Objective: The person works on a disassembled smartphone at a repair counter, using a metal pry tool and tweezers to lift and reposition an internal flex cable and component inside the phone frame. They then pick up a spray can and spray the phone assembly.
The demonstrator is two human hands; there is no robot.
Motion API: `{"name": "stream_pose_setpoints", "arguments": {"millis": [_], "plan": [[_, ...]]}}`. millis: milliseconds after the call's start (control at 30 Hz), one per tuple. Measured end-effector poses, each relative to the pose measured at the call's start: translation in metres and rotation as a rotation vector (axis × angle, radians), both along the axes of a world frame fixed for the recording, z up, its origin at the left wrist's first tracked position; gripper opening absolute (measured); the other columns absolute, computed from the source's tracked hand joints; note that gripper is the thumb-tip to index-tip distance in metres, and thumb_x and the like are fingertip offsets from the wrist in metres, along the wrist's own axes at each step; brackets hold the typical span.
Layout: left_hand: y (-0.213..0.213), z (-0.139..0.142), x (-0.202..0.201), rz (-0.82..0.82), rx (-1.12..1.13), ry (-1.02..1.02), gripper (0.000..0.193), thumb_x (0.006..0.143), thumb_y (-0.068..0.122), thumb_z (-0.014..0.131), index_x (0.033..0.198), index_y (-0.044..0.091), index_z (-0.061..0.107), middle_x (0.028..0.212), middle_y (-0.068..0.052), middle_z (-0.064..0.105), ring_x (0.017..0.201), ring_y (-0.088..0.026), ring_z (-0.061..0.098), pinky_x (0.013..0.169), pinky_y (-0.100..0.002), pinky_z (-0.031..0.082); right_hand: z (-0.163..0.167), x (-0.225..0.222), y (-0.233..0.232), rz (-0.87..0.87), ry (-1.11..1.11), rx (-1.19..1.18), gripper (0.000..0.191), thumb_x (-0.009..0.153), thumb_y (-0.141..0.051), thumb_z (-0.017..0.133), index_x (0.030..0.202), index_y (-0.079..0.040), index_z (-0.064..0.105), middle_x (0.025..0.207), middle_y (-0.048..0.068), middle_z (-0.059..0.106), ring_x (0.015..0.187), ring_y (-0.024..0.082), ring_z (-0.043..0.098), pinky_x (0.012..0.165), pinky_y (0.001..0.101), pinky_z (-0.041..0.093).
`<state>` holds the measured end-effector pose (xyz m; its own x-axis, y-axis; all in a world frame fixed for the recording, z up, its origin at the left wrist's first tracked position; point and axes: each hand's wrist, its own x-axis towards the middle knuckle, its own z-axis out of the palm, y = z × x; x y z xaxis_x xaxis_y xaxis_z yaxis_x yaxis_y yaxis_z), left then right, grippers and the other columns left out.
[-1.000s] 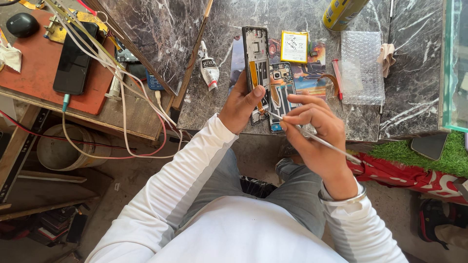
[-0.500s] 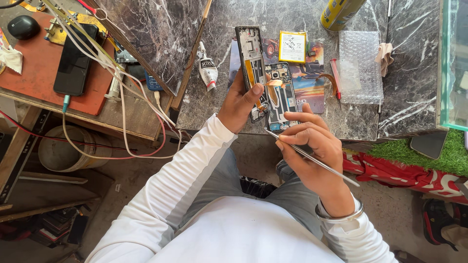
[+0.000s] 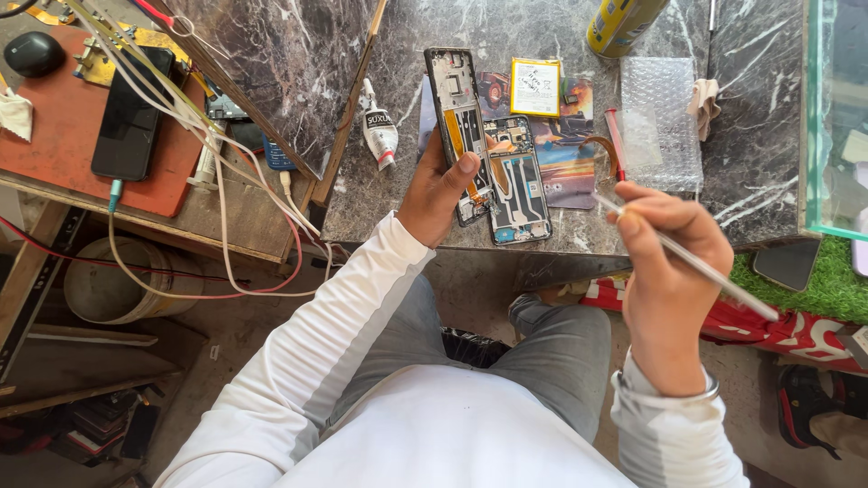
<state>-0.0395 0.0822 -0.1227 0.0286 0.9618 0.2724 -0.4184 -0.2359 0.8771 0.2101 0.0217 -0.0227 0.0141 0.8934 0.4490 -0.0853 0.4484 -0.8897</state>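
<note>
A: What's the biggest thing in shot?

B: Marble counter (image 3: 506,32), dark w/ white veins, runs across the top. Left of it an orange board (image 3: 54,145) w/ a black phone (image 3: 131,113) lying flat, white cables draped over.

A: And on the counter itself?

B: Bubble wrap sheet (image 3: 660,117) on the right, cloth scrap beside it. Yellow spray can (image 3: 624,20) at the top edge. Then a picture mat (image 3: 570,154) under the phone parts.

A: Where's the phone being worked on?

B: Opened phone frame (image 3: 457,122), lower end in the left hand (image 3: 438,194), tilted up off the counter near the front edge. Just right of it, touching, a back panel (image 3: 517,190) lies flat on the mat.

A: Left hand – how's it closed?

B: Curled round the frame's lower end, thumb pressed on its face. Firm hold.

A: Right hand?

B: Right hand (image 3: 674,262) off the counter's front edge, apart from the phone. Fingers pinched shut on a thin metal tool (image 3: 696,262), tip pointing up-left.

A: Small stuff?

B: Yellow-edged battery (image 3: 535,88) above the panel, glue tube (image 3: 380,131) left of the frame, red pen-like thing (image 3: 615,145) by the wrap.
</note>
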Motion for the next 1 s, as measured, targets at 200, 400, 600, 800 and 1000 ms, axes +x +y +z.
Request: {"name": "stream_pose_setpoints", "arguments": {"millis": [200,400,600,800,1000], "plan": [[0.001,0.0,0.001,-0.028,0.017,-0.056,0.073,0.101,0.048,0.07,0.153,0.005,0.04,0.135,-0.009,0.062,0.128,-0.018,0.056,0.115,-0.037,0.045,-0.012,0.013,0.029,-0.066,-0.066,-0.151,0.012,0.101,-0.003,0.074,0.109,0.003,0.067,0.113,0.015,0.074,0.1,0.013,0.071,0.094,0.024,0.055],[0.001,-0.001,0.0,-0.011,0.009,-0.017,0.074,0.101,0.048,0.069,0.153,0.006,0.04,0.135,-0.009,0.061,0.129,-0.017,0.056,0.114,-0.035,0.045,-0.026,0.014,0.039,-0.123,-0.351,-0.205,0.015,0.099,-0.005,0.076,0.11,0.002,0.069,0.099,0.005,0.071,0.085,0.005,0.061,0.075,0.0194,0.048],[-0.001,-0.001,0.0,-0.008,0.026,0.019,0.075,0.102,0.048,0.068,0.157,0.005,0.037,0.139,-0.008,0.06,0.132,-0.017,0.055,0.117,-0.035,0.043,-0.029,0.013,0.04,-0.165,-0.463,-0.215,0.016,0.097,-0.007,0.077,0.108,0.0,0.068,0.095,0.003,0.069,0.081,0.005,0.06,0.071,0.0196,0.048],[-0.002,0.003,0.0,-0.021,0.027,0.026,0.076,0.102,0.047,0.068,0.157,0.005,0.036,0.14,-0.01,0.061,0.134,-0.019,0.056,0.118,-0.037,0.044,-0.022,0.007,0.041,-0.235,-0.601,-0.2,0.013,0.095,-0.006,0.071,0.107,-0.001,0.069,0.092,0.003,0.071,0.079,0.006,0.062,0.07,0.0226,0.049],[-0.002,0.005,-0.001,-0.025,0.012,0.038,0.079,0.102,0.046,0.068,0.159,0.006,0.033,0.139,-0.012,0.06,0.135,-0.021,0.056,0.119,-0.039,0.044,-0.018,0.005,0.041,-0.205,-0.658,-0.238,0.018,0.093,-0.005,0.056,0.106,0.0,0.068,0.097,0.012,0.07,0.079,0.018,0.059,0.073,0.0306,0.047]]}}
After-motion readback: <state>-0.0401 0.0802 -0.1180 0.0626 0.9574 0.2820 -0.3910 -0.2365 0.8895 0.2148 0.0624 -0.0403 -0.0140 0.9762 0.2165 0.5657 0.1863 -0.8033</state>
